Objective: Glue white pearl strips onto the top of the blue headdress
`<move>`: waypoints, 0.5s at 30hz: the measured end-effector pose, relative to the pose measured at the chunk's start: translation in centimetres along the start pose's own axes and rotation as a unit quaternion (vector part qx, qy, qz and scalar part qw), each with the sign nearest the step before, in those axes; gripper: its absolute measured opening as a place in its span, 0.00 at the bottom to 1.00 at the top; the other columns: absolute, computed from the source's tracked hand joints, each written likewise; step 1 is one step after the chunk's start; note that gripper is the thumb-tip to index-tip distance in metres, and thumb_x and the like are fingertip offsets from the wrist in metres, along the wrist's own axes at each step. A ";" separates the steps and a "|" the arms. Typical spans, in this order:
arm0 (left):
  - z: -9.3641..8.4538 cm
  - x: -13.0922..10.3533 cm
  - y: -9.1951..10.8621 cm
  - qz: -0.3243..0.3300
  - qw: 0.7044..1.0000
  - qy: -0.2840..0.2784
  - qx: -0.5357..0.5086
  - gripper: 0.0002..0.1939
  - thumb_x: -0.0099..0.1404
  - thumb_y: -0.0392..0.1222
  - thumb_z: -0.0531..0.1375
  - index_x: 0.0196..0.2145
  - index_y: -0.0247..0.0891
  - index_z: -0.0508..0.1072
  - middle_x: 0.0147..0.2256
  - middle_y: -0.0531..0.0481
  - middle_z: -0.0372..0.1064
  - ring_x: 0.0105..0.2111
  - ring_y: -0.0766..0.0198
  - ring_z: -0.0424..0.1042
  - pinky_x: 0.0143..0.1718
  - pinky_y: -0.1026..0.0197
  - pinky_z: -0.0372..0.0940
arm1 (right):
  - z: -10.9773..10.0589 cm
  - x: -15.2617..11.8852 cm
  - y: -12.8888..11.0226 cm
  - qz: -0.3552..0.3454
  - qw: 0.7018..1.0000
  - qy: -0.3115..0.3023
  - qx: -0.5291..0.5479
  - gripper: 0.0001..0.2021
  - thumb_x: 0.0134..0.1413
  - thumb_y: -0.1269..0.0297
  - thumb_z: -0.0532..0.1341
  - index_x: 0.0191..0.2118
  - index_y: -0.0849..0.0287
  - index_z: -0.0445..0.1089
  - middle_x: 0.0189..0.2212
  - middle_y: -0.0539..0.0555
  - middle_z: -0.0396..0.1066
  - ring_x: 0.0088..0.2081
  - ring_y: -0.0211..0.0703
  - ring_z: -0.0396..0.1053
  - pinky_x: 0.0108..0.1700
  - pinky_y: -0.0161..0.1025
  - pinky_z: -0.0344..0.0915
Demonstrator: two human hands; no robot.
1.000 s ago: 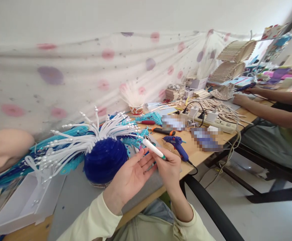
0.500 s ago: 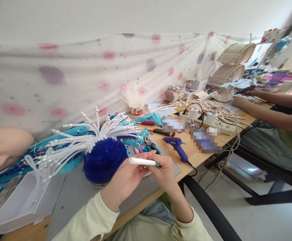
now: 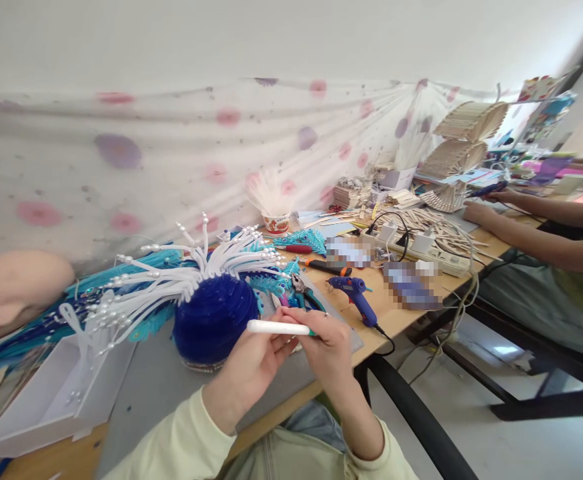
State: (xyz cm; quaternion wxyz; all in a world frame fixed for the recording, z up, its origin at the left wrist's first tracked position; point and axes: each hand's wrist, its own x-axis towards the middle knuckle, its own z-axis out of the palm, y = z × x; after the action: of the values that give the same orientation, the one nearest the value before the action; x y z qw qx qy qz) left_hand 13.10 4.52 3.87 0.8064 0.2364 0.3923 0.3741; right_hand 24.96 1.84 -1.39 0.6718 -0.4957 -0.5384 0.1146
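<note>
Swung from steep tilt to nearly level since a second ago: pen (image 3: 279, 327), white end now pointing left. Left to right: white box (image 3: 31, 425), blue dome (image 3: 211, 323) with bead-tipped stalks (image 3: 215, 265), then left hand (image 3: 249, 367) in front of dome's right side. Left fingers curled, tips close to right ones; can't tell if gripping anything. Pen next, above left thumb, contact unclear. Long axis roughly left-right across the view. Green end pinched in right hand (image 3: 330, 341), most of pen sticking out left of its fingertips. Right hand nearer, being the holder. Farther right: pliers (image 3: 309, 295) just beyond, glue gun (image 3: 355, 297), and well apart, co-worker's hand (image 3: 480, 213).
</note>
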 end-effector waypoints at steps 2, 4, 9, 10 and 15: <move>0.3 -0.1 -0.1 -0.015 0.999 0.022 -0.030 0.17 0.73 0.31 0.55 0.28 0.34 0.78 0.30 0.46 0.79 0.29 0.65 0.76 0.37 0.62 0.70 | 0.5 -0.4 0.3 -0.010 1.000 0.002 -0.028 0.12 0.54 0.68 0.63 0.37 0.49 0.85 0.30 0.53 0.83 0.32 0.46 0.79 0.35 0.39 0.70; 0.4 -0.5 0.1 -0.027 0.998 0.031 -0.036 0.21 0.75 0.33 0.51 0.28 0.33 0.77 0.32 0.43 0.79 0.32 0.64 0.77 0.39 0.62 0.70 | 0.8 -0.7 0.6 -0.015 0.999 0.004 -0.052 0.12 0.53 0.68 0.61 0.36 0.51 0.84 0.32 0.55 0.84 0.33 0.47 0.79 0.36 0.39 0.69; -1.0 -2.0 1.6 -0.085 0.994 -0.073 0.000 0.21 0.76 0.36 0.48 0.40 0.27 0.81 0.44 0.35 0.79 0.41 0.58 0.79 0.50 0.57 0.70 | 0.8 -0.4 0.4 0.001 0.996 -0.001 -0.089 0.08 0.54 0.66 0.61 0.28 0.56 0.77 0.20 0.50 0.75 0.22 0.40 0.68 0.25 0.34 0.60; -1.5 -2.2 2.0 -0.092 0.992 -0.091 0.010 0.21 0.76 0.35 0.48 0.42 0.25 0.81 0.47 0.33 0.79 0.43 0.57 0.79 0.51 0.56 0.69 | 0.7 -0.2 0.2 0.008 0.996 -0.001 -0.091 0.09 0.56 0.65 0.60 0.26 0.56 0.74 0.17 0.48 0.71 0.20 0.38 0.64 0.24 0.33 0.58; -5.4 -3.5 4.7 -0.053 0.987 -0.144 0.057 0.17 0.71 0.33 0.54 0.49 0.26 0.79 0.53 0.33 0.77 0.46 0.55 0.80 0.51 0.56 0.70 | -0.3 1.0 -0.2 0.033 0.996 0.016 -0.080 0.18 0.61 0.51 0.59 0.25 0.56 0.66 0.16 0.45 0.60 0.20 0.36 0.55 0.23 0.34 0.51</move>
State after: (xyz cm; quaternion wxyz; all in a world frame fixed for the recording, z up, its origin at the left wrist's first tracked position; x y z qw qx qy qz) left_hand 5.31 5.11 5.43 0.8582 0.3124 0.3047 0.2703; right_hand 25.51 2.24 -0.63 0.6344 -0.5674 -0.5182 0.0849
